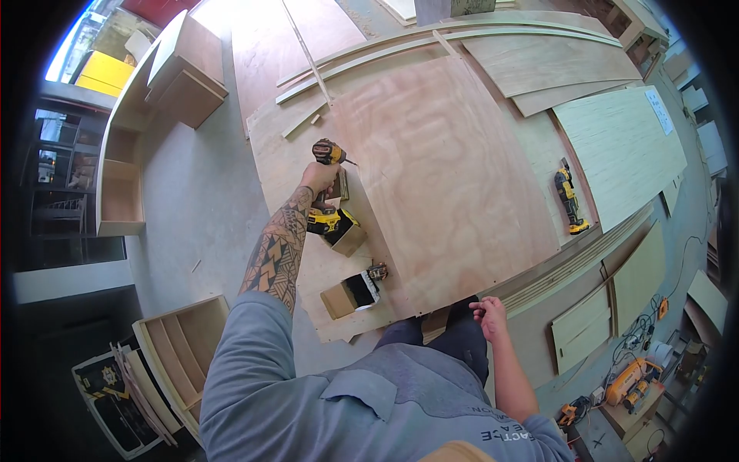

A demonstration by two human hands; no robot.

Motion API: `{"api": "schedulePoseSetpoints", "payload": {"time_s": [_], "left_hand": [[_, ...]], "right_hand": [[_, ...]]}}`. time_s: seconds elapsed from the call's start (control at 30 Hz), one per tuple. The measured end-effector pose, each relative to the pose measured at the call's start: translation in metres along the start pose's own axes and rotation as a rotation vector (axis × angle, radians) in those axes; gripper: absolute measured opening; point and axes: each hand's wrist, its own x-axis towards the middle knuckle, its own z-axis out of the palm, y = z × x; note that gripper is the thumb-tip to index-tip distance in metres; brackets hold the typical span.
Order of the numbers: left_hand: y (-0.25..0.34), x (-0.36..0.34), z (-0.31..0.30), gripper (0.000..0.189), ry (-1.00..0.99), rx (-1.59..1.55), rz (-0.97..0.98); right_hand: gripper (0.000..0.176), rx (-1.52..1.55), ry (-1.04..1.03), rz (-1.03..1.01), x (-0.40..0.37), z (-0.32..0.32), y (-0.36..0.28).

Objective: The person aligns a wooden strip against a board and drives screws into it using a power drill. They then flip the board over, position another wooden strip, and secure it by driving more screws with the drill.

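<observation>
My left hand is wrapped round the grip of a yellow and black cordless drill, its bit pointing right at the edge of a large plywood panel. Just below that hand, a yellow and black tool part shows beside a small cardboard box. Further down, an open box of dark screws lies on the worktop. Near the panel's front edge, my right hand is held with its fingers curled together; what they hold, if anything, is too small to tell.
A yellow and black multi-tool lies right of the panel. Long wood strips cross the back. More plywood sheets lie at the right. Wooden cabinets stand on the left. An orange tool and cables are at the lower right.
</observation>
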Motion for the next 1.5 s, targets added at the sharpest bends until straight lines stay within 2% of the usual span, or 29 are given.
{"api": "schedulePoseSetpoints", "payload": {"time_s": [0.07, 0.23, 0.47, 0.57, 0.7, 0.77, 0.87, 0.97, 1.0, 1.07, 1.13, 1.2, 1.27, 1.33, 1.4, 1.5], "left_hand": [[0.002, 0.000, 0.001, 0.030, 0.011, 0.015, -0.015], [-0.003, 0.012, 0.002, 0.031, 0.002, 0.011, -0.011], [-0.003, 0.025, 0.010, 0.031, 0.028, 0.037, 0.009], [0.000, 0.024, 0.008, 0.031, 0.020, 0.036, -0.002], [-0.001, 0.031, 0.013, 0.030, 0.011, 0.056, -0.004], [0.008, 0.021, 0.013, 0.032, 0.042, 0.235, 0.048], [-0.007, 0.042, 0.020, 0.035, 0.088, 0.154, 0.009], [-0.038, 0.073, 0.023, 0.035, 0.061, 0.066, 0.106], [-0.036, 0.060, 0.024, 0.035, 0.064, 0.061, 0.116], [-0.031, 0.026, 0.027, 0.031, 0.110, 0.018, 0.015], [-0.053, 0.012, 0.038, 0.037, 0.150, -0.091, 0.024], [-0.068, -0.021, 0.060, 0.032, 0.339, -0.184, 0.232], [-0.095, -0.063, 0.076, 0.028, 0.255, -0.275, 0.130], [-0.137, -0.108, 0.093, 0.026, 0.107, -0.454, 0.123], [-0.171, -0.173, 0.107, 0.022, 0.047, -0.455, 0.172], [-0.201, -0.263, 0.114, 0.022, -0.092, -0.522, 0.069]], "right_hand": [[0.016, -0.006, -0.004, 0.011, -0.003, 0.001, -0.006], [0.025, 0.032, -0.044, 0.040, -0.002, 0.002, -0.013], [0.023, -0.042, -0.126, 0.057, 0.007, 0.012, -0.024], [0.022, -0.089, -0.180, 0.018, 0.016, 0.010, -0.024], [0.019, -0.087, -0.228, -0.055, -0.008, 0.038, -0.045], [0.020, -0.059, -0.269, -0.057, -0.014, 0.046, -0.052], [0.018, -0.075, -0.350, -0.053, -0.012, 0.047, -0.048], [0.010, -0.115, -0.355, -0.084, -0.020, 0.054, -0.051], [0.010, -0.115, -0.356, -0.095, -0.024, 0.058, -0.051], [0.014, -0.072, -0.373, -0.097, -0.031, 0.057, -0.054], [0.015, -0.109, -0.350, -0.099, -0.036, 0.052, -0.048], [0.017, -0.138, -0.330, -0.112, -0.036, 0.050, -0.049], [0.014, -0.156, -0.357, -0.127, -0.040, 0.046, -0.049], [0.013, -0.179, -0.357, -0.138, -0.036, 0.044, -0.043], [0.012, -0.197, -0.356, -0.156, -0.027, 0.046, -0.039], [0.016, -0.496, -0.297, -0.193, -0.013, 0.053, -0.032]]}}
